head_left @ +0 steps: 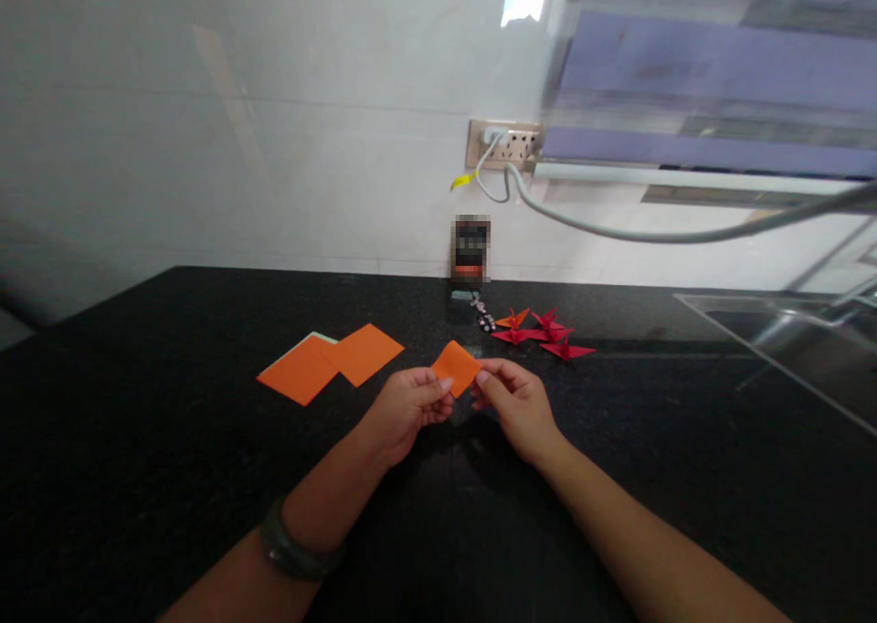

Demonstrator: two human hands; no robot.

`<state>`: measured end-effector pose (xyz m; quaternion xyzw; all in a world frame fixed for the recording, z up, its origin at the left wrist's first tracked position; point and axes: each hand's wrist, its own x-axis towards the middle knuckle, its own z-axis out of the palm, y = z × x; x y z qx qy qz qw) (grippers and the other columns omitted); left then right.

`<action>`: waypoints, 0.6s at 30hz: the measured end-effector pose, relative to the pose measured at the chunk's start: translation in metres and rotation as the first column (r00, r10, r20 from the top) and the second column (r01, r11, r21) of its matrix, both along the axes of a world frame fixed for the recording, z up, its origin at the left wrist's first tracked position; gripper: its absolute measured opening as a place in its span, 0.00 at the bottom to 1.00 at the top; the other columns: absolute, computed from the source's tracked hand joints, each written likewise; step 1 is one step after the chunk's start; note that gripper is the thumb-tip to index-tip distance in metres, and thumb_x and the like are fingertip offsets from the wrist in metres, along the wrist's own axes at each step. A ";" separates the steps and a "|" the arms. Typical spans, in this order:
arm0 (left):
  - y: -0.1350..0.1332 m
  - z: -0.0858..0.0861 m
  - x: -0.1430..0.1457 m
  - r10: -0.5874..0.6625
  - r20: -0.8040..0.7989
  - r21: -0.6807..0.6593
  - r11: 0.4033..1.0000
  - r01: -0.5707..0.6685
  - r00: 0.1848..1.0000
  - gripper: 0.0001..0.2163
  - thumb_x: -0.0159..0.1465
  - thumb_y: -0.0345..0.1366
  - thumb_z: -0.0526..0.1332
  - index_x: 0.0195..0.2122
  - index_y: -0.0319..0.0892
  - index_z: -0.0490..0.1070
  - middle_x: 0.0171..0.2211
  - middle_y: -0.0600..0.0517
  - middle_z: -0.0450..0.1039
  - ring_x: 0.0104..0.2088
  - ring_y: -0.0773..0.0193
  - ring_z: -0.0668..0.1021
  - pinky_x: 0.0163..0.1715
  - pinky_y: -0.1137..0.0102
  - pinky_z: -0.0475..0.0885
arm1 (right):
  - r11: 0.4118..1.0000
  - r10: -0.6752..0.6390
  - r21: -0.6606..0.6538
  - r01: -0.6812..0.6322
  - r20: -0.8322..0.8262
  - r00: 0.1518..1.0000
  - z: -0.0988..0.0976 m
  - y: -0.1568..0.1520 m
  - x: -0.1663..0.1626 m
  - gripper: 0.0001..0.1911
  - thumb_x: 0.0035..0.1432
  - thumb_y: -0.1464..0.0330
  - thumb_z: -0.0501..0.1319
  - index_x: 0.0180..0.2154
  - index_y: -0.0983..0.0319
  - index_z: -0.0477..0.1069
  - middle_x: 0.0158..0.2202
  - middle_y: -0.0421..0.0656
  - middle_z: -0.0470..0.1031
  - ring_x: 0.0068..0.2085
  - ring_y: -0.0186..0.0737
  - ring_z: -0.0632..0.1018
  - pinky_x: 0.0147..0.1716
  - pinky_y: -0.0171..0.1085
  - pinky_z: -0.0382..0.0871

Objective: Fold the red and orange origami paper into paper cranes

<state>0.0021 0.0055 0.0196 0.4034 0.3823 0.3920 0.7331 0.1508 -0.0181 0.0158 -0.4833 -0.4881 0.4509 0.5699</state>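
A black polished desk (pixel 137 440) runs to a white tiled wall (pixel 274 148) with a power socket (pixel 505 143). Above the desk, the left hand (pixel 409 408) and right hand (pixel 515 404) each pinch a folded orange paper (pixel 456 365). Orange paper sheets (pixel 329 360) lie left; paper cranes (pixel 544 332) sit behind.

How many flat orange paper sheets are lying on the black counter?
2: the left sheet and the right sheet, overlapping at a corner. A pale edge shows beneath; more may be hidden.
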 end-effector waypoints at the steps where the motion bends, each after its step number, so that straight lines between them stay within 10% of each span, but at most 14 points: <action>1: 0.000 0.000 0.000 0.003 -0.012 0.008 1.000 -0.003 1.000 0.08 0.48 0.33 0.64 0.20 0.35 0.66 0.18 0.55 0.68 0.19 0.74 0.70 0.23 0.77 0.64 | 1.000 -0.010 0.011 0.010 0.028 1.000 -0.001 0.000 0.000 0.11 0.47 0.64 0.60 0.33 0.65 0.71 0.25 0.41 0.73 0.24 0.32 0.71 0.23 0.32 0.67; 18: -0.007 0.002 0.009 0.136 -0.145 0.210 0.972 -0.104 0.980 0.08 0.48 0.35 0.63 0.20 0.36 0.66 0.17 0.55 0.69 0.20 0.72 0.70 0.24 0.76 0.64 | 0.987 -0.133 0.104 0.121 0.109 0.985 -0.004 -0.007 -0.010 0.10 0.53 0.66 0.56 0.31 0.64 0.73 0.20 0.38 0.69 0.22 0.31 0.68 0.22 0.30 0.64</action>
